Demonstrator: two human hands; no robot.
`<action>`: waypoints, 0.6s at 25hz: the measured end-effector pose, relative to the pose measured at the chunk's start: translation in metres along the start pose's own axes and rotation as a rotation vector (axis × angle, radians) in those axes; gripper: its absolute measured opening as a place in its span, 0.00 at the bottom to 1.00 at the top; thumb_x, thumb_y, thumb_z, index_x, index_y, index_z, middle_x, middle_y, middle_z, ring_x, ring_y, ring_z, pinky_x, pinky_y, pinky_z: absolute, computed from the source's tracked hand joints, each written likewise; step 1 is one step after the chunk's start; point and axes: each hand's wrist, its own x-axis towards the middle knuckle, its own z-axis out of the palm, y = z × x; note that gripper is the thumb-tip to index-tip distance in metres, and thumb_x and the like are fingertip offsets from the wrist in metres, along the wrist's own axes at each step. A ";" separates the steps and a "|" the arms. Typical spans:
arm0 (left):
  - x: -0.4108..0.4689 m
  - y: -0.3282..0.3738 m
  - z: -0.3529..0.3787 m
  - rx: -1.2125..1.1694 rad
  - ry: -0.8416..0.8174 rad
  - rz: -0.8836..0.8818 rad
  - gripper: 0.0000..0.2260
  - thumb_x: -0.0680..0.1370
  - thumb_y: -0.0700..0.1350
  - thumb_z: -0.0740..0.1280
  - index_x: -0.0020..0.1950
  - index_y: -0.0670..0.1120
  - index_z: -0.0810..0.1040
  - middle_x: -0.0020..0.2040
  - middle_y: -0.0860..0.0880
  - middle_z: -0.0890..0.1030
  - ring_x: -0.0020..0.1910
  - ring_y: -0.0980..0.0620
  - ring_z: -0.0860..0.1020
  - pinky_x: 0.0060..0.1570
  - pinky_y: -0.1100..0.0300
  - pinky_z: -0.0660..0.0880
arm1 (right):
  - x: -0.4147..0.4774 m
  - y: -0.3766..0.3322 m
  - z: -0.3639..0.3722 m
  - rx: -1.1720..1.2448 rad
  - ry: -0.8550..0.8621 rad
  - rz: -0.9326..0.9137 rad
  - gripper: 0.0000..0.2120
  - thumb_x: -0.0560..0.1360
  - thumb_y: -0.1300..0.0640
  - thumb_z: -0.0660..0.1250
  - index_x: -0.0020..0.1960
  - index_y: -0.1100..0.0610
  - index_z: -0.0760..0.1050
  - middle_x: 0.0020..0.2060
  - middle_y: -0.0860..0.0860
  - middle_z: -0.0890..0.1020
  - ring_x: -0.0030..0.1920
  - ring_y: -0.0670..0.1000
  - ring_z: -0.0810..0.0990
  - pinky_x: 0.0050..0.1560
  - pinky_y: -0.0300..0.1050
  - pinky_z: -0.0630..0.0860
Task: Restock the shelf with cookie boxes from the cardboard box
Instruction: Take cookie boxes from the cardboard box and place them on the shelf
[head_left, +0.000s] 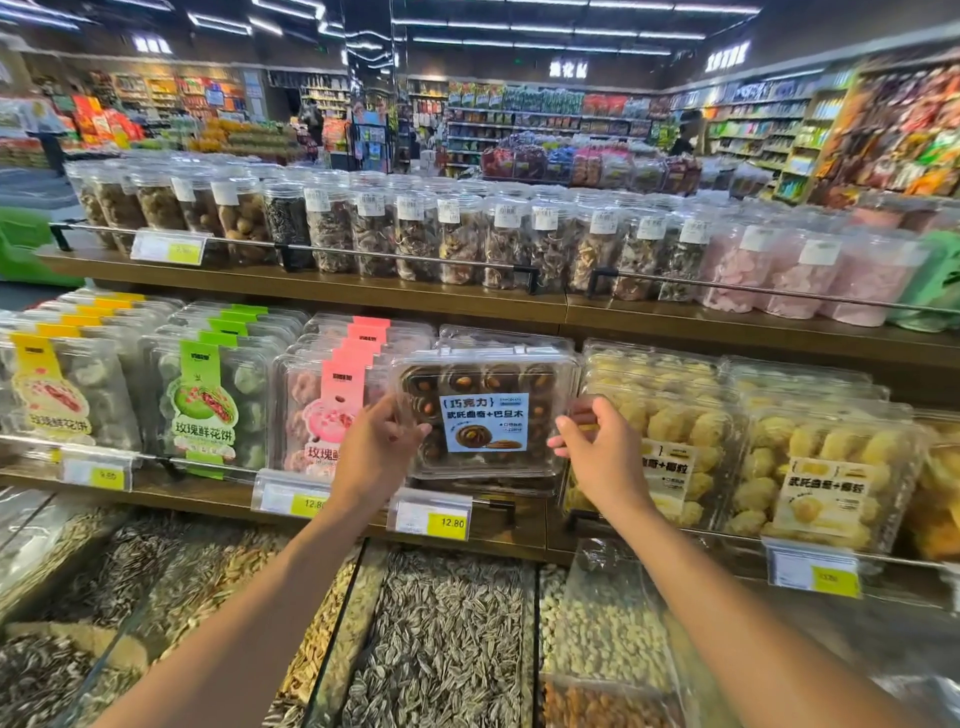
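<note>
A: How many hands are on the chocolate cookie box (485, 415)?

B: Two. The left hand (382, 441) grips its left edge, thumb on the front. The right hand (597, 441) has its fingers curled round the right edge.

A: And where is the box?

B: Upright at the front of the middle shelf (197, 499), with its blue label facing out. At least one more of the same kind stands behind it. It is just beside the pink-labelled boxes (332, 410) on its left and the pale-yellow cookie boxes (826, 483) on its right.

A: How many rows are on that shelf?

B: I count six clearly: one yellow-labelled, one green-labelled, one pink, the chocolate one, and two of pale-yellow cookies. A seventh is cut off at the right edge.

A: Price tags?

B: Four yellow price tags (431, 519) on this shelf's rail. Two read about 12.80; the other two are too blurred.

A: Above and below?

B: Above are clear jars (374, 234), too many to count. Below are at least four seed bins (441, 639).
</note>
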 end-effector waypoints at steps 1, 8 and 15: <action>-0.001 -0.002 0.000 0.010 0.017 -0.012 0.05 0.80 0.44 0.73 0.50 0.49 0.77 0.34 0.53 0.81 0.25 0.61 0.74 0.25 0.64 0.71 | -0.001 0.004 0.003 0.002 0.000 -0.001 0.01 0.81 0.59 0.67 0.52 0.56 0.76 0.42 0.49 0.84 0.38 0.42 0.86 0.42 0.45 0.85; 0.006 -0.011 0.004 0.014 0.114 -0.036 0.08 0.81 0.39 0.70 0.55 0.49 0.75 0.48 0.53 0.84 0.47 0.53 0.84 0.41 0.58 0.81 | -0.006 0.035 0.013 -0.029 0.049 0.067 0.01 0.81 0.59 0.68 0.50 0.56 0.77 0.42 0.49 0.84 0.37 0.43 0.86 0.41 0.51 0.85; 0.016 -0.015 0.016 0.107 0.114 -0.011 0.05 0.81 0.41 0.70 0.53 0.49 0.76 0.50 0.53 0.84 0.45 0.54 0.83 0.46 0.47 0.83 | -0.012 0.045 0.011 -0.062 0.081 0.086 0.03 0.81 0.59 0.68 0.53 0.58 0.78 0.44 0.49 0.85 0.36 0.41 0.86 0.41 0.48 0.85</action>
